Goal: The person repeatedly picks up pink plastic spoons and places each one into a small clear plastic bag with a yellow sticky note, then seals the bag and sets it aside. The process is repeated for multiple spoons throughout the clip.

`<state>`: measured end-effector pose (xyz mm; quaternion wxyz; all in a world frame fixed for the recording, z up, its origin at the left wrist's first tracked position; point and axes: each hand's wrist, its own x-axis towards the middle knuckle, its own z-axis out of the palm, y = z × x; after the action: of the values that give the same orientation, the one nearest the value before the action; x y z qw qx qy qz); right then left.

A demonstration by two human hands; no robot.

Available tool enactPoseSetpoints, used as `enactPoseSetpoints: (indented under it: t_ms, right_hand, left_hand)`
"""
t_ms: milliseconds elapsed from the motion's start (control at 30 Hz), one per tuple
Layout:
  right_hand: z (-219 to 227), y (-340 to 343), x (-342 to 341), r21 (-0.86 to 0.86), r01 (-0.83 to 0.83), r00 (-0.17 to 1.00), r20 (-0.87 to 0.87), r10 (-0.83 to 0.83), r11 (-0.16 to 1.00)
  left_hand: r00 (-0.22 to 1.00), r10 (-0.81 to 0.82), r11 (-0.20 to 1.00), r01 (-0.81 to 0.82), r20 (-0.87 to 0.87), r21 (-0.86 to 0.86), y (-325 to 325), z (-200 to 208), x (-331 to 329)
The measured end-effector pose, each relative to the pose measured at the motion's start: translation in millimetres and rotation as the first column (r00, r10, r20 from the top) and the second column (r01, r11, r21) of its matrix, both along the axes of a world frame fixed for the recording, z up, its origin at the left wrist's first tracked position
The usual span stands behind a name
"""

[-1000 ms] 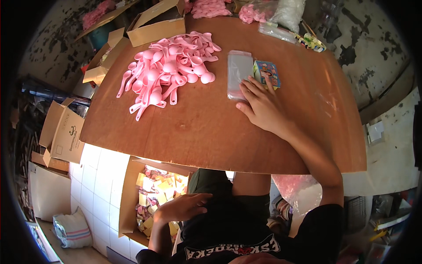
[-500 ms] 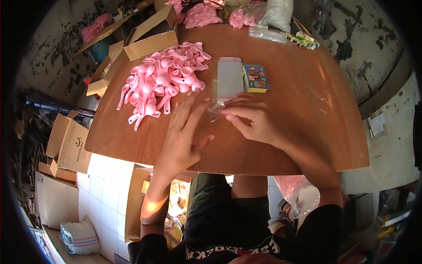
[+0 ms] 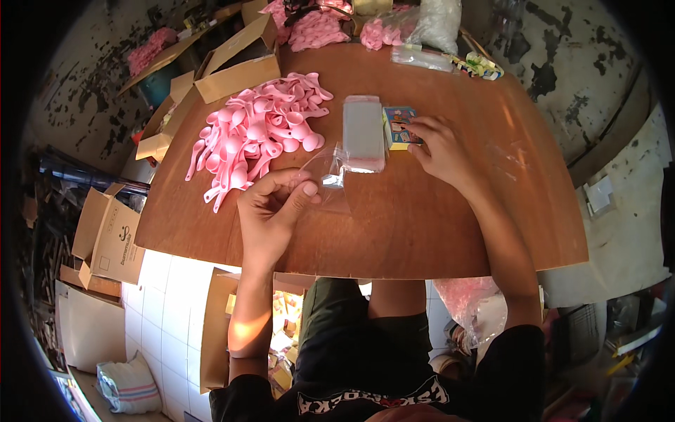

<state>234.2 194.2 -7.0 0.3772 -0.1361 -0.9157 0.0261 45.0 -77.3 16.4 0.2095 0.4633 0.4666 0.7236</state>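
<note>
Pinching a clear bag (image 3: pixel 333 188), the left hand (image 3: pixel 271 211) works near the pink scoops (image 3: pixel 256 126); the right hand (image 3: pixel 444 151) has fingers at the picture-covered cards (image 3: pixel 398 118), grip unclear, beside the bag stack (image 3: pixel 363 133). White lettering fronts the shirt (image 3: pixel 380 404); a dark logo marks the carton (image 3: pixel 111 235).

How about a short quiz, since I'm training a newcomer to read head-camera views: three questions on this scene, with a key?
1. Multiple choice: What does the left hand hold?
a) a pink spoon
b) a clear plastic bag
c) a cardboard flap

2. True or false: The heap of pink spoons lies to the right of the stack of bags.

3. Open question: Which thing are the fingers of the right hand at?

Key
1. b
2. False: the heap of pink spoons lies to the left of the stack of bags.
3. The small blue-topped pack with a yellow side.
</note>
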Motion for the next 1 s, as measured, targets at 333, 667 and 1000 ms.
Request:
enactPoseSetpoints:
  t_ms: [333, 667, 1000]
  right_hand:
    - [7, 8, 4, -0.127, 0.053, 0.998, 0.032, -0.049, 0.991]
    - [93, -115, 5, -0.434, -0.384, 0.839, -0.533, 0.112, 0.815]
    - [101, -104, -6, -0.528, -0.346, 0.936, -0.248, 0.249, 0.776]
  left_hand:
    - [0.993, 0.106, 0.994, -0.107, 0.045, 0.001, -2, 12, -6]
    - [0.994, 0.104, 0.985, -0.105, -0.012, -0.140, 6, 8, -8]
    - [0.988, 0.077, 0.978, -0.101, -0.135, -0.183, 5, 21, 6]
